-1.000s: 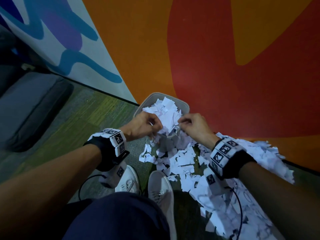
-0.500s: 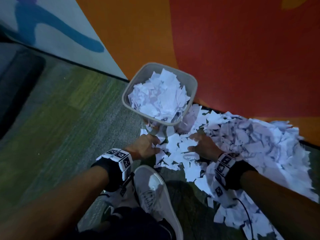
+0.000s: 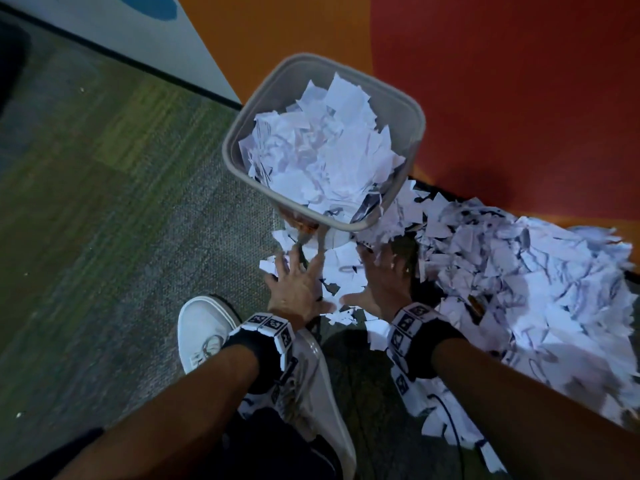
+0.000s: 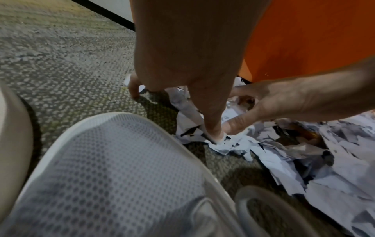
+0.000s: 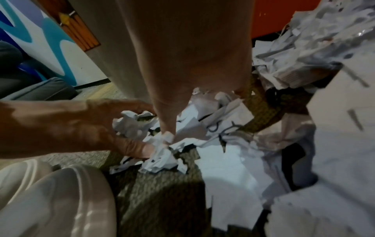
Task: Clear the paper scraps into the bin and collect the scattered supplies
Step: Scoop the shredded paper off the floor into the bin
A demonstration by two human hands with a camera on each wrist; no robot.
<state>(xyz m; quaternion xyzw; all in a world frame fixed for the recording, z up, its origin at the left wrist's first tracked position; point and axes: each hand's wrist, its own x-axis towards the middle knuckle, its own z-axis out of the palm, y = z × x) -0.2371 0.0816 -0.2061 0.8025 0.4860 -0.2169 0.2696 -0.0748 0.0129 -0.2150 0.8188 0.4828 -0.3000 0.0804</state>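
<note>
Grey-green carpet [image 3: 114, 216] against an orange and red wall [image 3: 485, 98], paper scraps [image 3: 519, 282] heaped on it right of the already stuffed bin [image 3: 239, 133]. Left hand [image 3: 298, 289] and right hand [image 3: 384, 282] spread flat, fingers apart, pressing loose scraps below the bin, beside a white shoe [image 3: 204, 327].

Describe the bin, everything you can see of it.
The bin is a grey, plastic-looking container with a rounded-square rim and walls that taper downward. It stands upright on the carpet, close to the orange and red wall. It is filled to about rim level with white paper scraps, some bearing dark marks. More scraps lie against its base. The left hand and right hand work the scraps just in front of it; neither clearly touches it.
</note>
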